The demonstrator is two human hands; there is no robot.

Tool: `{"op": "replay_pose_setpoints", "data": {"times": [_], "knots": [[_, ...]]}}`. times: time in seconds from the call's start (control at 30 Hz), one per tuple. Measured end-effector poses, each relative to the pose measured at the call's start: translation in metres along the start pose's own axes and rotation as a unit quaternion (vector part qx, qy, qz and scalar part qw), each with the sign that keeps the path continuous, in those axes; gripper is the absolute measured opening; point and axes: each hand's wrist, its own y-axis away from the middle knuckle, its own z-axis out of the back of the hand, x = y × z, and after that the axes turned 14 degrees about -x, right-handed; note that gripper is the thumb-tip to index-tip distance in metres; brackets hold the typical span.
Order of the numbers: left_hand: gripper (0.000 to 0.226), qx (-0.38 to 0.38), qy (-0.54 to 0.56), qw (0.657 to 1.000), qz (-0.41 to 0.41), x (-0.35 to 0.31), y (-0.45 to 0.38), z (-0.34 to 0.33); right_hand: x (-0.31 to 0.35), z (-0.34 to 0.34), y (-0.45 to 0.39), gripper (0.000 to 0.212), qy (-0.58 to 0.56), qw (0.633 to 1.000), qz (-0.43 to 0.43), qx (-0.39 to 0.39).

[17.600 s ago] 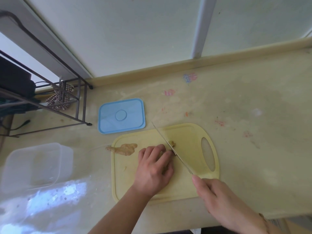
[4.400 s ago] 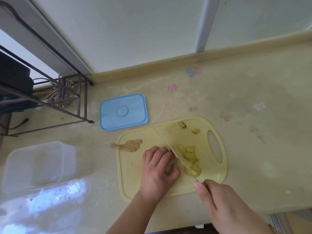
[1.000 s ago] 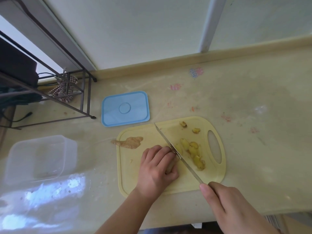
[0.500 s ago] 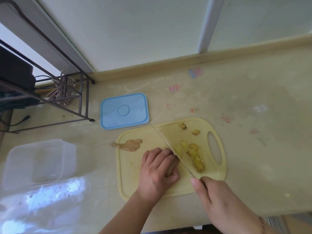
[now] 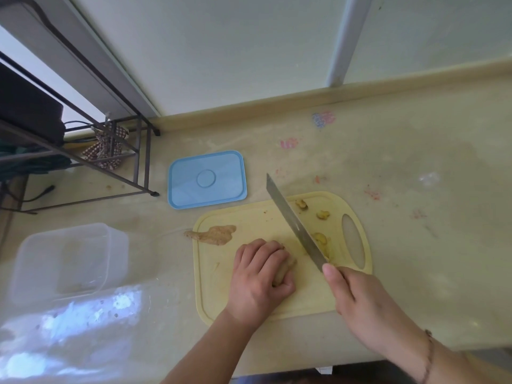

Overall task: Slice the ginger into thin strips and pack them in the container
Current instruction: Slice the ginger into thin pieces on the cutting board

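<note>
Ginger [image 5: 286,268], knobbly and tan, lies on the pale yellow plastic cutting board [image 5: 246,300], held down by the left hand [image 5: 260,275] with fingers curled over it. The right hand [image 5: 360,300] grips a steel knife [image 5: 293,224], blade raised beside cut slices [image 5: 321,241]. A clear rectangular container [image 5: 69,259] stands on the worktop [image 5: 415,176] well to the left, its smooth blue lid [image 5: 206,178] apart.

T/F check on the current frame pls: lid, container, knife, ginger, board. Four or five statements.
1. The blue lid sits on the clear container. False: it lies flat on the counter, apart from the container.
2. The right hand holds the knife. True.
3. The left hand holds a ginger piece on the cutting board. True.
4. Ginger slices are already packed in the container. False: they lie on the board.
5. A whole ginger piece overhangs the board's left edge. True.
</note>
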Motion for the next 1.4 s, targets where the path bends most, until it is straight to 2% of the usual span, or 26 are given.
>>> {"op": "replay_pose_setpoints", "data": {"times": [0.47, 0.67, 0.83, 1.03, 1.17, 1.4], "knots": [[0.018, -0.006, 0.014, 1.000, -0.004, -0.001, -0.002, 0.000, 0.011, 0.013, 0.033, 0.054, 0.039, 0.998, 0.009, 0.041], [0.018, -0.011, 0.020, 1.000, -0.013, 0.000, -0.004, -0.001, 0.005, 0.005, 0.025, 0.058, 0.071, 0.997, 0.017, 0.032], [0.022, -0.019, 0.023, 0.999, -0.015, 0.000, -0.002, -0.001, 0.007, -0.018, 0.002, 0.057, 0.038, 0.998, 0.048, 0.023], [0.030, -0.017, 0.025, 1.000, -0.007, 0.001, 0.000, -0.001, 0.008, -0.008, 0.011, 0.060, -0.005, 1.000, 0.017, 0.004], [0.021, -0.009, 0.017, 1.000, -0.004, 0.003, 0.002, -0.002, 0.011, 0.003, 0.027, 0.059, 0.016, 1.000, 0.009, 0.016], [0.019, -0.008, 0.031, 0.999, -0.007, 0.001, -0.001, 0.000, 0.013, 0.005, 0.028, 0.059, 0.055, 0.998, 0.021, 0.022]]}}
